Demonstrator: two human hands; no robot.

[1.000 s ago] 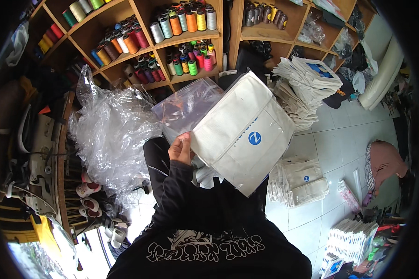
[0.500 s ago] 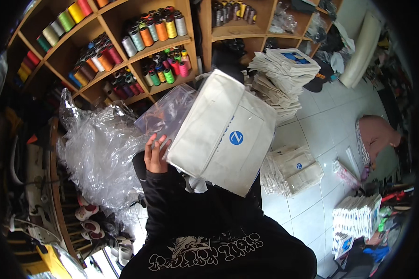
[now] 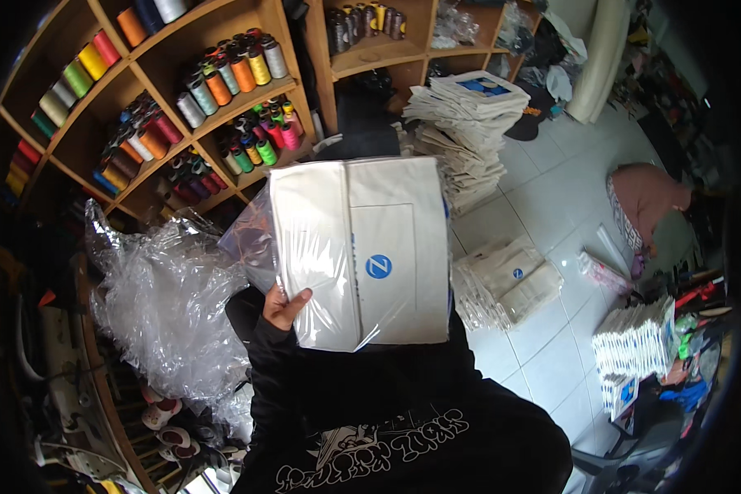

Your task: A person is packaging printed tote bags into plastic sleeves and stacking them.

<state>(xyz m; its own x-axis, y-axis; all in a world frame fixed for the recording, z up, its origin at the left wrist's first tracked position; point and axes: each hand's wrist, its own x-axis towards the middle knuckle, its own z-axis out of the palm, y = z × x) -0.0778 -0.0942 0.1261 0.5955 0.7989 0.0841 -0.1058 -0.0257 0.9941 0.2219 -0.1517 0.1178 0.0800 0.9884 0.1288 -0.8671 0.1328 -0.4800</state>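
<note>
A folded cream canvas bag (image 3: 399,235) in a clear, shiny plastic sleeve is held up in front of my chest. It bears a round blue emblem and a stitched pocket outline. My left hand (image 3: 286,308) is closed on its lower left edge, thumb across the front and the other fingers behind. No part of my right hand shows; the bag and my dark clothing cover the area where it could be. Just behind the bag's left side lies a flat piece of clear plastic (image 3: 251,240).
Crumpled clear plastic (image 3: 165,305) heaps at the left. Shelves of thread cones (image 3: 237,74) stand behind. A tall pile of cream bags (image 3: 461,148), wrapped bags (image 3: 514,284) and another stack (image 3: 634,346) sit on the tiled floor at right. A person (image 3: 646,198) crouches at far right.
The wrapped bag has turned from slanted to nearly upright and shifted slightly left. My left hand, earlier with fingers raised beside its edge, now grips it with the thumb in front.
</note>
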